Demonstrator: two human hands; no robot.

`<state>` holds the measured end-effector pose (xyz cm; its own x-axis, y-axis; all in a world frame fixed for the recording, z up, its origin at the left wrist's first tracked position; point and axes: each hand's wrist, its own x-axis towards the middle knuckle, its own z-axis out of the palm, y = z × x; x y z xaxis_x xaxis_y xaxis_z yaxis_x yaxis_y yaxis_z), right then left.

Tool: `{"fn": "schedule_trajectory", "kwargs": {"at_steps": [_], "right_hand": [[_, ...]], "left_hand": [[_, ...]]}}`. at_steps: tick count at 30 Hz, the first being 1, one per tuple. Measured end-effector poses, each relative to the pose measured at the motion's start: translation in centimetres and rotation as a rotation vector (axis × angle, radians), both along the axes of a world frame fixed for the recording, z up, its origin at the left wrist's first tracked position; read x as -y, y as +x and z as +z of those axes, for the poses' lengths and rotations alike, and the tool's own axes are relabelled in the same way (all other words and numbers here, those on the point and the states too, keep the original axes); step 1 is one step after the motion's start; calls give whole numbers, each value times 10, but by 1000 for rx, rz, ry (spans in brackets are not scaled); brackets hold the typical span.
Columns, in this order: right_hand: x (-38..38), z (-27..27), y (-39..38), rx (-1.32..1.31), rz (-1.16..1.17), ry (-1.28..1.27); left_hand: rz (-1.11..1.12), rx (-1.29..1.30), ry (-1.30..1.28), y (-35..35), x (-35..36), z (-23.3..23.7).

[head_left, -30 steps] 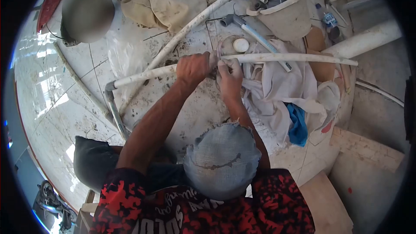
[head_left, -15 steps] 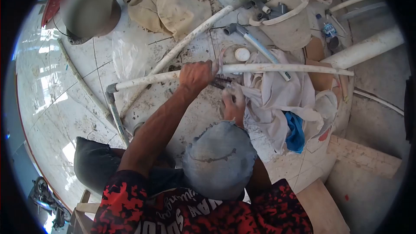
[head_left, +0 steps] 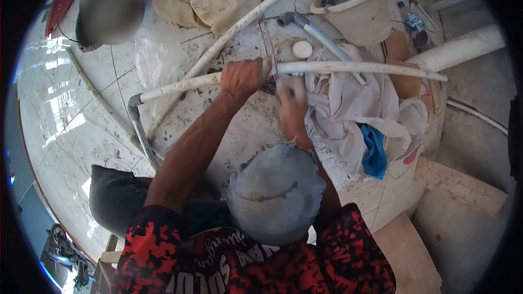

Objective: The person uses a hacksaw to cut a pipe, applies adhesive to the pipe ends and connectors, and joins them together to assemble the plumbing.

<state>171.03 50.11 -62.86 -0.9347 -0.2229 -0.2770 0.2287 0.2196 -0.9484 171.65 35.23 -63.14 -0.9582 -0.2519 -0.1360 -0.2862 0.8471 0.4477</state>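
My left hand [head_left: 241, 81] is closed round a long white pipe [head_left: 348, 67], gripping it left of its middle. Just below the pipe and to the right is my right hand [head_left: 291, 95], blurred by motion, its fingers curled. A thin strip [head_left: 271, 46] crosses the pipe between the hands; its lower end is lost near my right fingers, so what they hold is unclear. A grey elbow [head_left: 135, 99] joins the pipe's left end to a shorter pipe. Pale cloth [head_left: 354, 98] lies under the pipe on the right.
A sack [head_left: 362, 19] of grey fittings, a blue-marked pipe [head_left: 327, 43] and a round white lid [head_left: 302, 49] lie beyond the pipe. Blue cloth [head_left: 373, 151], a bottle [head_left: 415, 22] and a wooden board [head_left: 460, 186] are right. Another person [head_left: 111, 5] is upper left.
My right hand has moved up closer to the pipe and become blurred. The thin strip now shows more clearly across the pipe. My left hand keeps its grip, and the whole view has shifted slightly.
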Motion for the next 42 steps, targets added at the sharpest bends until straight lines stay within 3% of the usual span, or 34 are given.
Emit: {"fn": "schedule_trajectory", "kwargs": {"at_steps": [1, 4, 6, 8, 10, 12, 13, 16, 18, 20, 21, 22, 24, 25, 26, 28, 29, 30, 32, 33, 36, 37, 38, 40, 41, 42], "right_hand": [[-13, 10, 15, 107, -9, 9], [-5, 15, 20, 8, -91, 13], [-1, 1, 3, 135, -67, -31], [10, -6, -14, 89, 61, -43], [-7, 11, 14, -2, 42, 23], [-13, 0, 30, -13, -108, -262], [-8, 15, 21, 85, -76, 12], [21, 7, -16, 193, -35, -151], [-1, -20, 1, 150, -43, -84], [-29, -26, 28, -134, 27, 33], [-14, 1, 29, 45, -136, -258], [-6, 2, 19, 48, -131, -262], [2, -7, -2, 119, -43, 94], [18, -13, -17, 20, -12, -84], [13, -7, -14, 15, -16, -88], [-8, 14, 9, 410, -78, -150], [-17, 21, 23, 427, -125, -92], [-14, 13, 18, 414, -109, -99], [-18, -7, 24, 87, -50, -100], [-9, -14, 5, -62, 37, 19], [7, -1, -12, 62, 74, -28], [-1, 20, 4, 416, -88, -122], [-7, 17, 16, 408, -82, -130], [1, 26, 23, -2, -145, -237], [-8, 30, 18, 192, -81, -46], [-2, 20, 9, 206, -96, -35]], "left_hand": [[7, -24, -17, 0, -1, 1], [16, -83, -32, 0, 3, -2], [2, -93, -22, 5, -2, -6], [-1, 7, -22, -1, -2, 1], [13, 40, -11, 0, -2, 2], [29, 17, -16, -1, -1, 1], [21, 11, -12, 0, 0, 1], [12, 42, -5, 0, -1, 5], [32, 43, -9, 3, -4, 8], [13, -28, -8, 1, -2, 4], [13, 53, -22, 0, -1, 8], [19, 55, -26, -1, 3, 4], [4, -145, -64, 7, -4, -13], [43, 88, 40, -2, -3, 3], [38, 83, 37, -4, -4, 4], [3, 77, 6, -4, -2, 7], [6, 68, 0, -3, -3, 9], [19, 73, -3, -3, -3, 9], [22, 98, 0, -2, 0, 6], [18, 55, 24, 0, -1, 2], [43, 44, 38, -2, -3, 5], [30, 25, 17, -1, -2, 5], [13, 6, -1, -2, -1, 4], [28, -14, -9, -3, 0, 4], [25, -17, -9, -2, -1, 1], [12, -2, 3, -1, -1, -3]]}}
